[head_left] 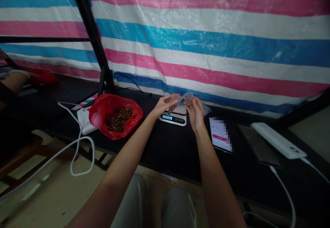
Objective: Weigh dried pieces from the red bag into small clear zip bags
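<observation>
1. Nearest the camera, the person's knees in grey trousers sit under the near edge of the black bench point(160, 145), and both bare forearms reach forward over it.
2. Along the near right part of the bench lie a phone point(220, 134) with a lit screen, a dark tablet point(259, 145) and, toward the right edge, a white power bank point(278, 140) with a white cable running off it.
3. Toward the left edge, a red plastic bag point(114, 114) lies open with a heap of brown dried pieces showing inside; a white charger block point(84, 120) sits touching its left side, its cable looping down off the bench.
4. Mid-bench, a small digital scale point(173, 117) stands with its display lit and nothing resting on its platform that can be made out.
5. Just above the scale, the left hand point(162, 105) is closed in a pinch on a small clear bag point(174, 103) that seems to hold some brown pieces, though this is blurred.
6. The right hand point(195, 113) grips a small clear cup point(188, 98), its fingers wrapped around the base, rim touching the bag's mouth.
7. As a judgement, the transfer between cup and bag is in progress; the large heap in the red bag suggests most portions remain.
8. Behind the far edge hangs a pink, white and blue striped tarp point(206, 42).
</observation>
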{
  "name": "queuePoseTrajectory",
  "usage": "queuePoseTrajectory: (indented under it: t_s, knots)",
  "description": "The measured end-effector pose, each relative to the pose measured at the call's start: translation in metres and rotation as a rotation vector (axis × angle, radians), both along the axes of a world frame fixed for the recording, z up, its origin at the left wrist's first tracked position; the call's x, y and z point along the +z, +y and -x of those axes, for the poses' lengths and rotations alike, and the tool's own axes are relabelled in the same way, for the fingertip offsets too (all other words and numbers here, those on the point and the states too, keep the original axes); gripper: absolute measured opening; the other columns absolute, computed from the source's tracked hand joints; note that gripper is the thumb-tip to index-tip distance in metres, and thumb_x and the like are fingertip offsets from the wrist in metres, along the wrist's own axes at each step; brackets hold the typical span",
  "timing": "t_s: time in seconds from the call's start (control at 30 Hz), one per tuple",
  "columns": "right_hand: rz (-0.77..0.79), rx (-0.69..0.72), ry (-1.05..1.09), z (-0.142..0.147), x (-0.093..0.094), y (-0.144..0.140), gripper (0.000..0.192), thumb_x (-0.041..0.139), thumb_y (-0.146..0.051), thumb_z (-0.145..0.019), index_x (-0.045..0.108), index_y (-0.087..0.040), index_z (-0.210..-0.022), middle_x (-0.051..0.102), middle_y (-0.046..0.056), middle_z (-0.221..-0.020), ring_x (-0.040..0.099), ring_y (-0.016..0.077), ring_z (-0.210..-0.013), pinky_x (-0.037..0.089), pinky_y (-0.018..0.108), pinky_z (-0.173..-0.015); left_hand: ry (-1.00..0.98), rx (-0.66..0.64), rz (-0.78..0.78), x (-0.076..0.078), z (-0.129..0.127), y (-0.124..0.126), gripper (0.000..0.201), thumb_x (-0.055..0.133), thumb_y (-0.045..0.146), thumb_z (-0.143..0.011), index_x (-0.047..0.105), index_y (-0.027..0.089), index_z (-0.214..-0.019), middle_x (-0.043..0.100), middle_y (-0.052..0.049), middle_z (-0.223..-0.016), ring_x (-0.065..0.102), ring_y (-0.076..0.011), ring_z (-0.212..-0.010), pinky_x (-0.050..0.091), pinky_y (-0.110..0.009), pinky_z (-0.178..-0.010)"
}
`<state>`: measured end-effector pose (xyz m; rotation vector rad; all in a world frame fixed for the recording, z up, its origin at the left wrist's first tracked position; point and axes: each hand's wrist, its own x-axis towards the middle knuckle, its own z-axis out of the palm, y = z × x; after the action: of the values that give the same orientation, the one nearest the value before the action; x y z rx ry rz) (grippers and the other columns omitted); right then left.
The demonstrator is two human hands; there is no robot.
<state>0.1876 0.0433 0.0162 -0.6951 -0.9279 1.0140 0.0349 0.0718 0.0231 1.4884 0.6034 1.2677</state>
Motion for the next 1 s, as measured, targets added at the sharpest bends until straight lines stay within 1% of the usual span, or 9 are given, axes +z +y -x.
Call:
queuePoseTrajectory:
  t_s: [0.07,0.13,0.3,0.43,0.57,0.67,0.77,0.87,1.0]
  knots:
    - [-0.024,-0.017,0.018,0.001,-0.001,0.001,0.03,0.065,-0.041,-0.066,0.056,-0.026,-0.09,0.063,-0.003,-0.091,0.06,0.0128,-0.081,0.045,0.028,-0.074,-0.037,-0.056,0.018,-0.003,-0.001,0.003,0.05,0.071,0.038,-0.064,0.064,0.011,-0.105,0.066,-0.011,-0.104,0.059,-0.022,-0.099,0.042,-0.032,-0.09]
    - [-0.035,-0.036,0.029,0.001,0.0,0.001,0.03,0.067,-0.039,-0.065,0.058,-0.026,-0.091,0.064,-0.002,-0.092,0.059,0.0124,-0.084,0.044,0.027,-0.074,-0.045,-0.092,0.032,-0.004,-0.002,0.006,0.049,0.072,0.037,-0.062,0.065,0.01,-0.102,0.066,-0.012,-0.104,0.058,-0.0226,-0.1,0.04,-0.033,-0.092]
    - [-0.048,-0.064,-0.018,0.001,0.002,-0.001,0.029,0.065,-0.035,-0.068,0.061,-0.025,-0.095,0.062,-0.001,-0.103,0.057,0.0132,-0.093,0.044,0.025,-0.075,-0.029,-0.124,0.055,-0.004,-0.005,0.007,0.048,0.073,0.036,-0.061,0.066,0.011,-0.101,0.068,-0.01,-0.098,0.061,-0.0196,-0.093,0.042,-0.031,-0.088]
    - [-0.063,-0.068,-0.009,0.005,0.001,-0.001,0.032,0.067,-0.032,-0.067,0.061,-0.026,-0.098,0.061,-0.001,-0.105,0.057,0.0127,-0.094,0.044,0.025,-0.078,0.039,-0.126,0.045,-0.002,-0.005,0.005,0.044,0.073,0.035,-0.06,0.067,0.012,-0.097,0.069,-0.006,-0.089,0.062,-0.0143,-0.081,0.045,-0.023,-0.075]
    - [-0.069,-0.104,0.009,0.009,-0.002,0.0,0.038,0.069,-0.03,-0.065,0.059,-0.027,-0.101,0.062,-0.002,-0.102,0.058,0.0123,-0.094,0.045,0.027,-0.081,0.08,-0.125,0.048,-0.001,-0.004,0.003,0.047,0.074,0.037,-0.058,0.068,0.009,-0.095,0.068,-0.006,-0.08,0.059,-0.0119,-0.07,0.043,-0.019,-0.062]
    - [-0.07,-0.124,0.009,0.01,-0.003,0.0,0.034,0.07,-0.028,-0.064,0.061,-0.025,-0.096,0.063,-0.001,-0.103,0.058,0.0135,-0.097,0.044,0.03,-0.086,0.086,-0.111,0.041,-0.002,-0.002,0.005,0.05,0.073,0.04,-0.059,0.067,0.007,-0.097,0.065,-0.004,-0.069,0.054,-0.0091,-0.058,0.038,-0.018,-0.053]
    - [-0.095,-0.127,-0.036,0.011,-0.001,-0.001,0.031,0.069,-0.028,-0.066,0.064,-0.022,-0.096,0.063,0.002,-0.108,0.055,0.0174,-0.105,0.04,0.036,-0.094,0.113,-0.107,0.047,-0.003,-0.001,0.007,0.052,0.072,0.043,-0.06,0.066,0.006,-0.096,0.058,0.0,-0.057,0.043,-0.0051,-0.046,0.03,-0.017,-0.044]
    - [-0.146,-0.126,-0.102,0.011,0.0,-0.002,0.032,0.068,-0.029,-0.067,0.066,-0.02,-0.098,0.063,0.005,-0.112,0.053,0.0203,-0.11,0.036,0.04,-0.099,0.134,-0.1,0.05,-0.003,-0.001,0.007,0.052,0.071,0.044,-0.06,0.066,0.007,-0.096,0.052,0.003,-0.053,0.037,-0.0031,-0.041,0.024,-0.017,-0.04]
    - [-0.219,-0.139,-0.181,0.009,0.0,-0.002,0.031,0.066,-0.028,-0.069,0.066,-0.022,-0.1,0.061,0.004,-0.117,0.05,0.0202,-0.114,0.033,0.04,-0.102,0.134,-0.114,0.05,-0.002,-0.001,0.005,0.05,0.071,0.045,-0.06,0.066,0.009,-0.095,0.05,0.004,-0.052,0.037,-0.003,-0.04,0.024,-0.016,-0.039]
